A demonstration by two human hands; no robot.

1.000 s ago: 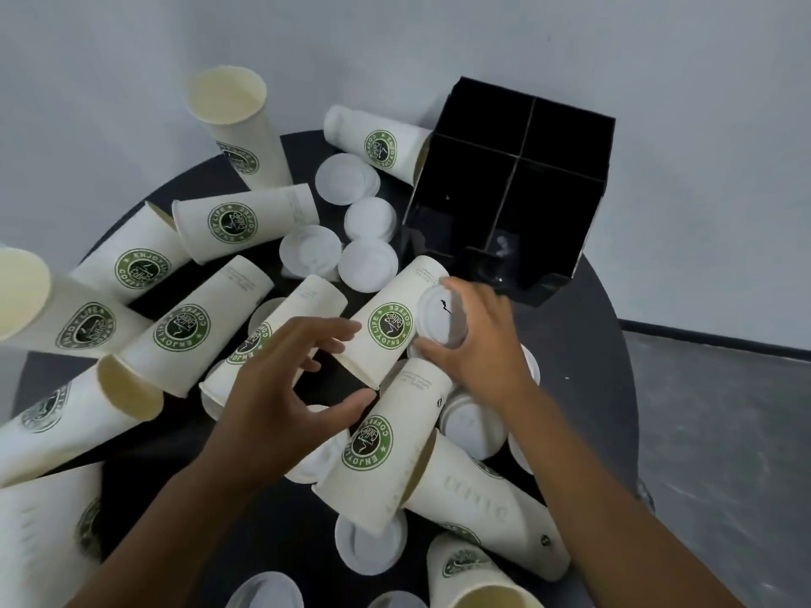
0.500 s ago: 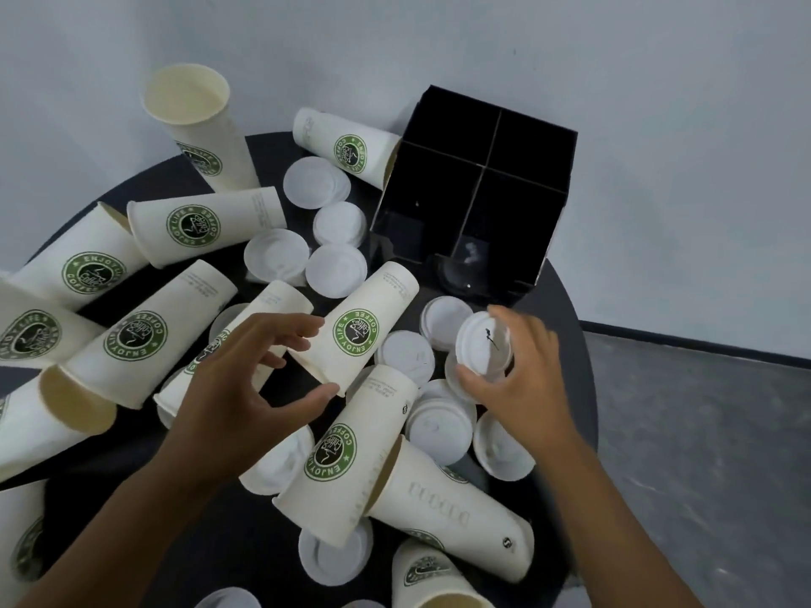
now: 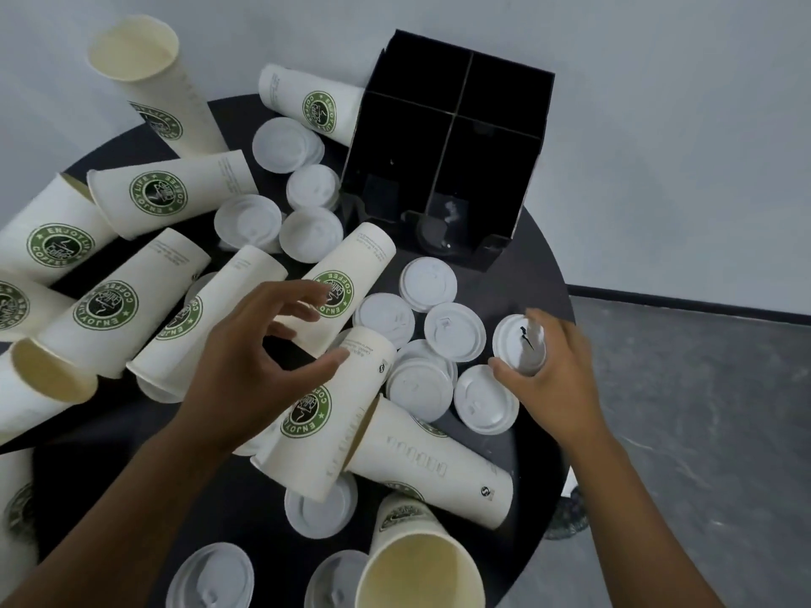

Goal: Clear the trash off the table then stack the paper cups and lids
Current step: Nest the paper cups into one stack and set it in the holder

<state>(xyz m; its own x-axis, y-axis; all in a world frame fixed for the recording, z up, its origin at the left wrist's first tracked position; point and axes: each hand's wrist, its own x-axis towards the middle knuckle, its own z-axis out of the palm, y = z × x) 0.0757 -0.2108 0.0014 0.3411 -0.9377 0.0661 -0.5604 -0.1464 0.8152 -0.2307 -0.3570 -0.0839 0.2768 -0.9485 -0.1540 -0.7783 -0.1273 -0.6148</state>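
Paper cups (image 3: 338,414) and lids (image 3: 454,331) lie scattered across the round dark surface (image 3: 537,256), beside a black four-compartment organiser (image 3: 447,168). The right hand (image 3: 557,379) pinches one white lid (image 3: 518,344) at the surface's right edge; the left hand (image 3: 254,366) hovers spread and empty above the fallen cups. Judged step: gathering lids; next, seat this lid squarely on another.

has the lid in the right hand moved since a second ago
Yes. The right hand carried the lid rightward, off the lying cup, toward the table's right edge.
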